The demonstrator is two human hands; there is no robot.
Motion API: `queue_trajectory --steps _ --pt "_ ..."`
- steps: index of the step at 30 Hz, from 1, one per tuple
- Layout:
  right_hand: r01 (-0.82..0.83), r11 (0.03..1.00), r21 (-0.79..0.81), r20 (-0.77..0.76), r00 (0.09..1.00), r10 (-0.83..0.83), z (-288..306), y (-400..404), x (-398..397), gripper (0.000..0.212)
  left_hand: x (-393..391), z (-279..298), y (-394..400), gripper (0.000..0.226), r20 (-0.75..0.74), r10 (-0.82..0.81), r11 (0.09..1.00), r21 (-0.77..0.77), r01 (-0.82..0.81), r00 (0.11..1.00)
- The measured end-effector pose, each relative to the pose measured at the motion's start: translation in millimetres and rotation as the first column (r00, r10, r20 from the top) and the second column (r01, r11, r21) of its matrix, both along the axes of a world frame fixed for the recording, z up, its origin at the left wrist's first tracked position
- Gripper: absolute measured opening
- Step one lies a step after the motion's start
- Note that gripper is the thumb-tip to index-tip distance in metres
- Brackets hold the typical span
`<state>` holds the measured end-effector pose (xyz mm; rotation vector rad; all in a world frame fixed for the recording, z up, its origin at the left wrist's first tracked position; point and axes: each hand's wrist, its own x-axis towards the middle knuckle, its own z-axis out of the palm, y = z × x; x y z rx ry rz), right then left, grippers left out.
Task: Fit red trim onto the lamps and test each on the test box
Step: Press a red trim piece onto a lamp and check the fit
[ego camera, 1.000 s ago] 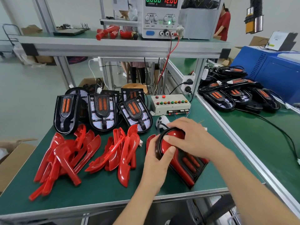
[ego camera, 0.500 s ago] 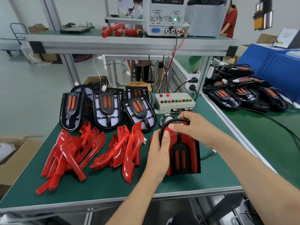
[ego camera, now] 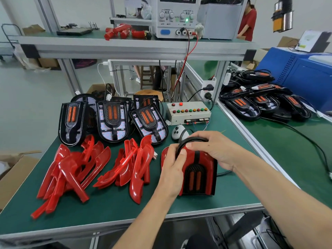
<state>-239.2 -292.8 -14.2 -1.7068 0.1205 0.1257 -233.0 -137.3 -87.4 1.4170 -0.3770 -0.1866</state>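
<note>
Hands — left hand (ego camera: 172, 169) and right hand (ego camera: 213, 149) — grip the lamp (ego camera: 197, 174), hiding its rounded top.

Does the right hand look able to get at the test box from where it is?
Probably yes: the test box lies just beyond the right hand, nothing between, but that hand grips the lamp.

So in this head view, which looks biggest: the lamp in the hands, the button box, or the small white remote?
1. lamp, though it is nearest the camera
2. button box
3. white remote, clearly smallest
</note>
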Motion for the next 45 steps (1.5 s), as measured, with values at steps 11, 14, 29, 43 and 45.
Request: queue_trajectory --steps 11,14,29,43,45 --pt "0.113 0.986 0.126 -0.016 0.994 -0.112 9.7 -15.6 1.5 0.023 11.6 -6.5 17.3 0.034 0.028 -0.152 0.961 0.236 0.141 0.988" --pt "0.135 0.983 0.122 -0.055 0.990 -0.129 8.2 -18.4 3.4 0.043 8.7 -10.2 19.3 0.040 -0.003 -0.190 0.956 0.225 0.186 0.982" --pt "0.219 0.969 0.116 -0.140 0.969 -0.202 5.2 -25.3 8.4 0.054 4.1 -10.3 19.2 0.047 -0.157 -0.256 0.958 0.087 0.272 0.954" --pt "0.322 0.945 0.052 -0.206 0.930 -0.306 -5.2 -40.6 -2.5 0.051 -11.4 -17.0 5.9 0.031 -0.146 -0.174 0.978 0.093 0.189 0.974" --pt "0.379 0.925 0.000 -0.176 0.911 -0.373 -11.6 -46.7 -8.3 0.050 -17.5 -20.2 2.3 0.030 -0.158 -0.132 0.985 0.091 0.148 0.978"
